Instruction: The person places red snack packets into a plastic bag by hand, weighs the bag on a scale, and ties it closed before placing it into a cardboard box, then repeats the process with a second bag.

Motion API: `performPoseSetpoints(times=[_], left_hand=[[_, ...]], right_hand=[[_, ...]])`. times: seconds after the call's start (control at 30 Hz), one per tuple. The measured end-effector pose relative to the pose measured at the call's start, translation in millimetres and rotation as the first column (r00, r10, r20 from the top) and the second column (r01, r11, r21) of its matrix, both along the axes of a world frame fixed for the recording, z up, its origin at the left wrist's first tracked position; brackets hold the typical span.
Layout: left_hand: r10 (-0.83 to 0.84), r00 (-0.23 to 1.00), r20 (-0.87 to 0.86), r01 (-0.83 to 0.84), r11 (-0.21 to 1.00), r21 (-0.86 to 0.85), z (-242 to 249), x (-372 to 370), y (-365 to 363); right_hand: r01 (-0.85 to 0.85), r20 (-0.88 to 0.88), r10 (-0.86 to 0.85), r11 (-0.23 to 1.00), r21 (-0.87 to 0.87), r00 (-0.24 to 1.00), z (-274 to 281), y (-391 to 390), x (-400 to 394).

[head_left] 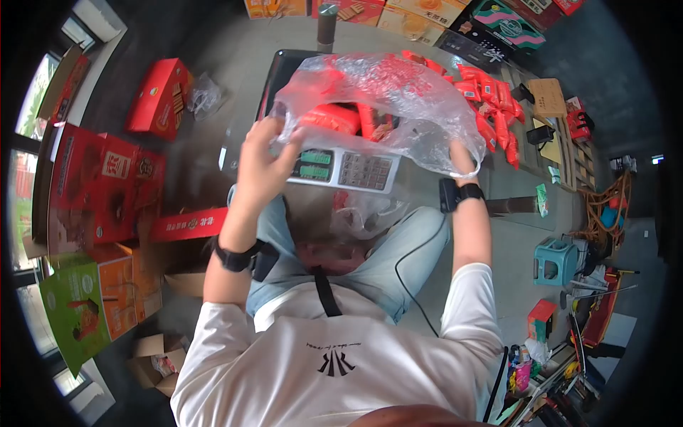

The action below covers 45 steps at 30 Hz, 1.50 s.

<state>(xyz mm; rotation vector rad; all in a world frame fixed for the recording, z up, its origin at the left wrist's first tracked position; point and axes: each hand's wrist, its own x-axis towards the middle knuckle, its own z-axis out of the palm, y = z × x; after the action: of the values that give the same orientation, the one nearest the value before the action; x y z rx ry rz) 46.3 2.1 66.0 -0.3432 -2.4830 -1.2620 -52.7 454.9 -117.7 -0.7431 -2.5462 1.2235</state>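
A clear plastic bag (398,82) with red print lies over a digital scale (341,168), with red packets (331,119) inside it. My left hand (265,160) is at the bag's left edge, thumb and fingers closed on the plastic. My right hand (462,155) is at the bag's right side, partly behind the film, so its fingers are hidden. The scale's display and keypad face me. More red packets (491,92) lie in a loose pile to the right of the bag.
Red boxes (160,99) stand at the left, a green carton (75,309) below them. Cartons (413,25) line the top. A wooden pallet (580,160), a teal stool (555,261) and tools are at the right. Another plastic bag (366,213) lies below the scale.
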Motion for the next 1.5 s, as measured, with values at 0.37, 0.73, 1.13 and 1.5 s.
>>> performPoseSetpoints(times=[0.37,0.73,1.13,1.5], left_hand=[[-0.568,0.812,-0.135,0.306,0.215,0.928,17.1,-26.1,-29.6],[-0.504,0.847,-0.170,0.314,0.215,0.925,15.5,-23.2,-26.1],[-0.490,0.847,-0.206,0.330,0.182,0.926,3.4,-13.2,-29.7],[-0.466,0.847,-0.257,0.365,0.158,0.917,19.3,-2.7,-41.6]], right_hand=[[0.164,0.246,-0.209,0.968,0.189,0.947,0.7,-22.2,-76.2],[0.138,-0.160,-0.326,0.726,-0.674,0.932,23.5,-55.3,17.8],[-0.580,-0.454,0.648,0.758,0.299,0.612,194.0,-230.5,174.1],[-0.388,0.034,0.543,0.554,0.737,0.839,153.9,-274.5,38.3]])
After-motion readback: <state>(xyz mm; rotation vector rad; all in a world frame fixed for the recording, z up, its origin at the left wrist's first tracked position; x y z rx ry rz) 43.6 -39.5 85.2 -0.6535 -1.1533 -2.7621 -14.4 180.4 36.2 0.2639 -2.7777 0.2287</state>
